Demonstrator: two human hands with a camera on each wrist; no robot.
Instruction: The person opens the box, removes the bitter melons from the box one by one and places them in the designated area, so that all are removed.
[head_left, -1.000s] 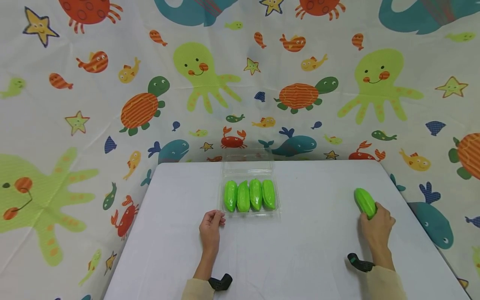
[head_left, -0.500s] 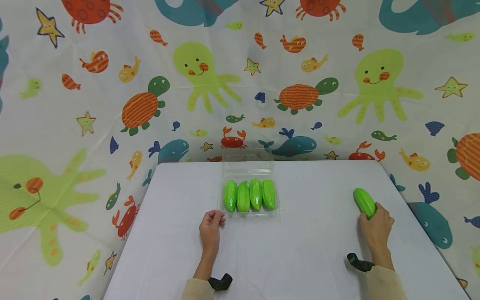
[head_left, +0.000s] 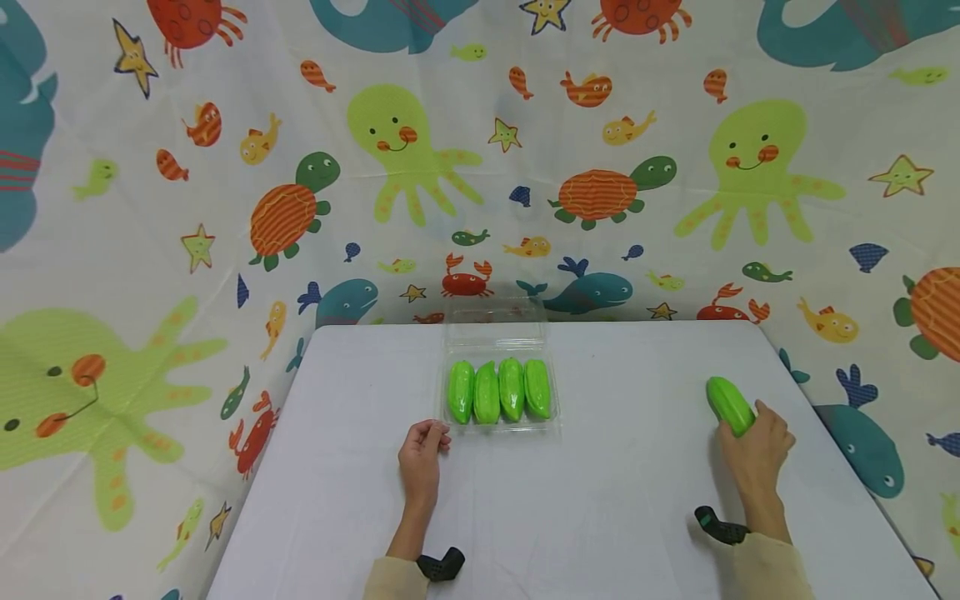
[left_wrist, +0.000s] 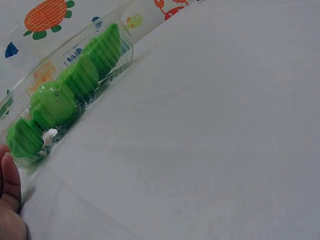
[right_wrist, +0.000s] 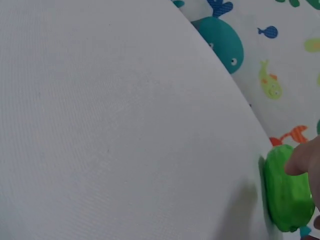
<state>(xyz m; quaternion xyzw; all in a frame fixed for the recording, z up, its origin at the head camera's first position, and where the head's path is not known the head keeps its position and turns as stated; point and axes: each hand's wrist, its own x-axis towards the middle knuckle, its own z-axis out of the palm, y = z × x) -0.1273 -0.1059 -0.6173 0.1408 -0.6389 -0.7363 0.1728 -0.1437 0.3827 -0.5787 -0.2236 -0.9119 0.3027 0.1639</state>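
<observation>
On the right side of the table, my right hand (head_left: 756,450) holds the near end of a plump green cucumber (head_left: 727,403), thumb on one side and fingers on the other. In the right wrist view the cucumber (right_wrist: 286,192) lies close to the table surface, partly covered by the hand. A clear plastic box (head_left: 555,421) stands at the back centre with its lid raised. Several similar green cucumbers (head_left: 487,396) lie side by side in it. My left hand (head_left: 420,458) pinches the box's near left corner between thumb and curled fingers.
A white table (head_left: 600,517) extends around both hands. Behind it and at its sides hangs a cloth (head_left: 450,167) printed with sea animals. The box's raised lid (head_left: 495,323) stands at the table's back edge. Black cameras sit on both wrists.
The right hand and its cucumber shift very slightly, and its knuckles lift a little. The left hand and the box stay put. The cloth on the left drifts rightward.
</observation>
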